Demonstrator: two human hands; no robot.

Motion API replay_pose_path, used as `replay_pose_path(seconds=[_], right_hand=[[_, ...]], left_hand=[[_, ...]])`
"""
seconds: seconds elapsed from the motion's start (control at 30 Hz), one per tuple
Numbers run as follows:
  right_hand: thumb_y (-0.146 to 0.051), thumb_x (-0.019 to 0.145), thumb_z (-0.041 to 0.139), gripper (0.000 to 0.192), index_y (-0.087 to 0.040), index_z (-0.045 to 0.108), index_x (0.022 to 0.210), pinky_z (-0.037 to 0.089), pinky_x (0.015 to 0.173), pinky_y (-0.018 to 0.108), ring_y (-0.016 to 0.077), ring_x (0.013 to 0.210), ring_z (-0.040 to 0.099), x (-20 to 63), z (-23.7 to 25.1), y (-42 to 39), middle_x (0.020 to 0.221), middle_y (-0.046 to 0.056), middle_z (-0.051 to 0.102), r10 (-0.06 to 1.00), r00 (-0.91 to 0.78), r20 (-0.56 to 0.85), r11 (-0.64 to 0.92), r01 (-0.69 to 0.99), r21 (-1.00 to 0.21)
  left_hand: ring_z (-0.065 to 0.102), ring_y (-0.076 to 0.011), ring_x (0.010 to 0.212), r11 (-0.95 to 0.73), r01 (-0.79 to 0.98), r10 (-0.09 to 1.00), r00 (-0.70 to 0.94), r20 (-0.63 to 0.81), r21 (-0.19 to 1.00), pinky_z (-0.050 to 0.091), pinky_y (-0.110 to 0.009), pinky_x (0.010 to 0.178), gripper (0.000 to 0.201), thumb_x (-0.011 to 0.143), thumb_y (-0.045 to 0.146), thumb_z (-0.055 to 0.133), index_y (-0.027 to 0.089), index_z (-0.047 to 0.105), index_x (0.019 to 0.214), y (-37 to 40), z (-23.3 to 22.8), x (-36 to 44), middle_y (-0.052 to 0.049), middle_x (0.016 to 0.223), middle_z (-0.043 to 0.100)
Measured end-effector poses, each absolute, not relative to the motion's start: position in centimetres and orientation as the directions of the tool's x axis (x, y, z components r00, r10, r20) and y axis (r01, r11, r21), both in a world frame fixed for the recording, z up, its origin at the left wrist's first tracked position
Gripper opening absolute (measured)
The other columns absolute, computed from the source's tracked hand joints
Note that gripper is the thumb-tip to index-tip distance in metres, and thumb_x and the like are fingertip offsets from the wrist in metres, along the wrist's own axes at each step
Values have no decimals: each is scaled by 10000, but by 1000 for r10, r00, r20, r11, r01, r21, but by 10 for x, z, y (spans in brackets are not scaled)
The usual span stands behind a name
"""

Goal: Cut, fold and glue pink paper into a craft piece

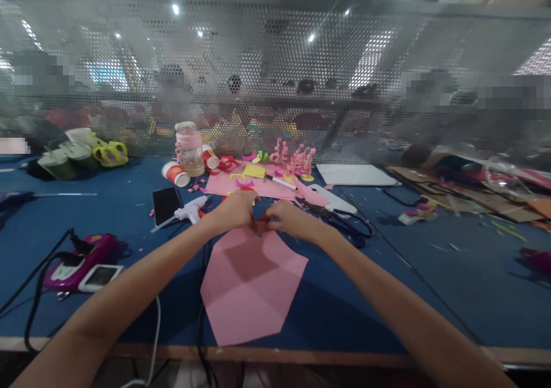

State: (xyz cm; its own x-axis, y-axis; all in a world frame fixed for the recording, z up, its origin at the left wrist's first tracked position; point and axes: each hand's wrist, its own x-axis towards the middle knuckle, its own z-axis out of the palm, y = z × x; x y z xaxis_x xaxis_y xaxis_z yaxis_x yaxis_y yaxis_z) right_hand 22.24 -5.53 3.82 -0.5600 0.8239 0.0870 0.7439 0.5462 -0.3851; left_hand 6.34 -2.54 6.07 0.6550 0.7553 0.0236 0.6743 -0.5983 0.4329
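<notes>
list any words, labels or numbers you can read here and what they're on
No text can be read.
Red paper cups: print on the side is too blurred to read.
Jar with pink lid: no legible label.
Phone: screen dark.
Device by the purple tool: nothing legible.
Pink paper under both hands: blank.

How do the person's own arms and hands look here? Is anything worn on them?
Both forearms are bare, with no sleeve in view. The left hand and the right hand carry no glove. No watch, bracelet or ring can be made out, though the fingers are too small and blurred to be sure.
</notes>
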Motion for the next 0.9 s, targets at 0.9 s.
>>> replay_pose_path(seconds=[0.9], right_hand=[[-290, 676, 654, 206, -165, 699, 833, 371, 567, 216, 188, 715, 616, 191, 55, -39, 781, 90, 685, 902, -431, 3, 418, 875, -246]], left_hand=[[600, -201, 740, -691, 704, 722, 682, 112, 164, 417, -257, 635, 242, 579, 36, 477, 116, 635, 743, -24, 68, 54, -86, 768, 668]])
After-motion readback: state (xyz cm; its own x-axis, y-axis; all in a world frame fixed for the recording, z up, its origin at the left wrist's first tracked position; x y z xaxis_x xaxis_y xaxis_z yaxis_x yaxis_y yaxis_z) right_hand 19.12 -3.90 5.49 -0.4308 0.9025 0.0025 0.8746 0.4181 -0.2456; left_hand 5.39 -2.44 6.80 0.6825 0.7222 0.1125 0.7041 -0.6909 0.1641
